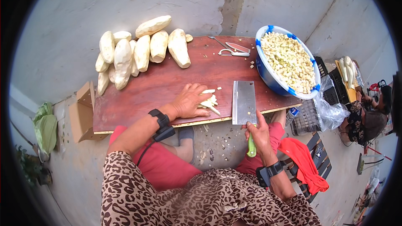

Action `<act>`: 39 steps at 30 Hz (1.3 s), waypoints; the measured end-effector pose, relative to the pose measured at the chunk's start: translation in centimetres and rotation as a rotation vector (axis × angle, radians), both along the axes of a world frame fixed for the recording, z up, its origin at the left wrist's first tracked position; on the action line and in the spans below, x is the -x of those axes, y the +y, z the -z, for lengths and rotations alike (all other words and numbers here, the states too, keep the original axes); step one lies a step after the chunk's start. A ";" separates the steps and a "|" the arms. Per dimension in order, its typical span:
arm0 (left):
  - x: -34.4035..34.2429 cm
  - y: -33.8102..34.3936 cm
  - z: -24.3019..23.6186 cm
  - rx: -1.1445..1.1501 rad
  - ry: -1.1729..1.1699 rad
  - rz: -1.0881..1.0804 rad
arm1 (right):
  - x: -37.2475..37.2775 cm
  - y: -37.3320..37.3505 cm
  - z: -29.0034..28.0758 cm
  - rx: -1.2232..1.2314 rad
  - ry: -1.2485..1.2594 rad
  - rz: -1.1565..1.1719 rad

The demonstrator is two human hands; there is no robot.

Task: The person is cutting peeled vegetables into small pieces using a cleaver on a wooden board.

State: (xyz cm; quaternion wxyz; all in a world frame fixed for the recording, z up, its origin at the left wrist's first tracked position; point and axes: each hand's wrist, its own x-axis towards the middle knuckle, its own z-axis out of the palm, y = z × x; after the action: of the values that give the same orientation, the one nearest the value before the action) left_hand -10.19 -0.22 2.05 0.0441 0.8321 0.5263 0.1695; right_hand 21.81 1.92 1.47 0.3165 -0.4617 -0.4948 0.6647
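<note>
Concrete yard, wooden tabletop | our left hand presses flat, steadying pale strips | right hand grip closed round cleaver, blade resting flat beside them.

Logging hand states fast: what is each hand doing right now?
Left hand: open, palm down, pressing on the cut strips on the board.
Right hand: closed on the cleaver handle.

Looks like an outdoor food-prep yard. Bare concrete floor, a low wooden worktop, crates around.
</note>
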 end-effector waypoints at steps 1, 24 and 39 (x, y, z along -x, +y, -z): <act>0.1 0.0 -0.1 -0.016 0.017 0.023 | -0.1 0.0 0.0 -0.001 0.002 0.000; -5.2 -0.7 0.9 -0.061 -0.075 -0.630 | 0.7 -0.7 -1.0 -0.233 -0.111 -0.051; -1.2 -2.9 0.9 0.033 -0.054 -0.418 | 1.6 -4.0 -4.8 -0.522 -0.639 -0.235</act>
State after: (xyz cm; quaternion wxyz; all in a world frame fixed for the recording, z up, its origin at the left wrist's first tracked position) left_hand -8.99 -3.08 1.19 0.0355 0.6991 0.6888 0.1885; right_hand 20.23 -2.11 6.30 0.1757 -0.4891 -0.7689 0.3724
